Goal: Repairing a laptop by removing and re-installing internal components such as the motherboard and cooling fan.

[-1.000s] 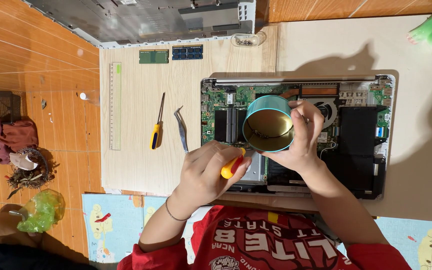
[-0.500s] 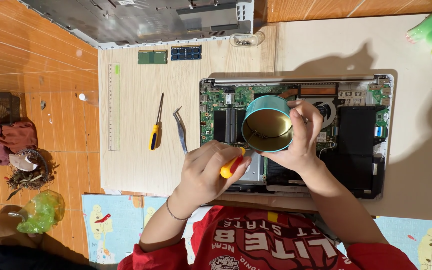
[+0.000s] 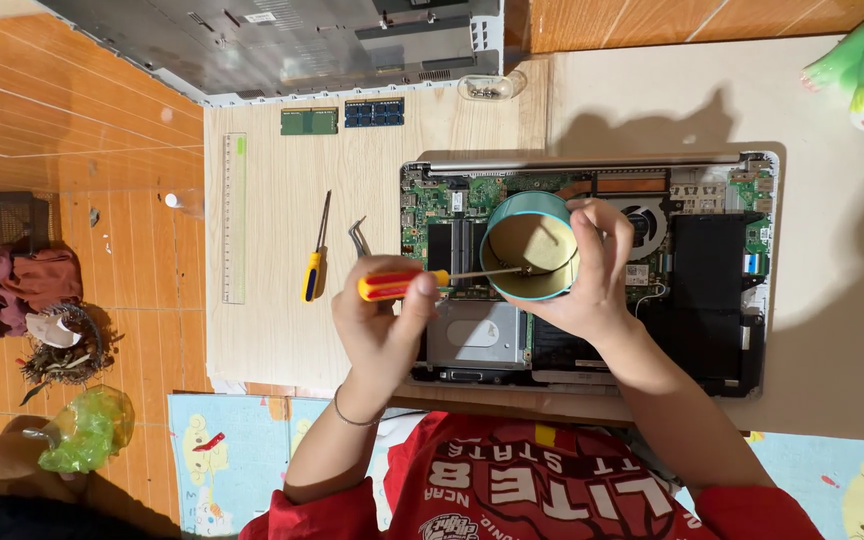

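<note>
An opened laptop [image 3: 712, 270] lies on a light wooden board with its circuit board exposed. My right hand [image 3: 592, 275] grips a round teal tin [image 3: 530, 245] tilted toward me above the laptop's middle. In my left hand [image 3: 382, 325] is a screwdriver with a yellow and red handle [image 3: 397, 285]; its thin shaft lies level and its tip reaches into the tin's mouth. Below the hands sits the silver drive bay [image 3: 477, 335].
On the board to the left lie a second yellow screwdriver [image 3: 316, 262], tweezers [image 3: 358, 236], a clear ruler [image 3: 235, 215] and two memory sticks [image 3: 342, 117]. The removed laptop cover [image 3: 282, 45] rests at the top. A small clear container [image 3: 487, 88] holds screws.
My left hand has lifted the screwdriver from low beside the tin and turned it level, so its tip now pokes into the tin. The tin has stayed in place.
</note>
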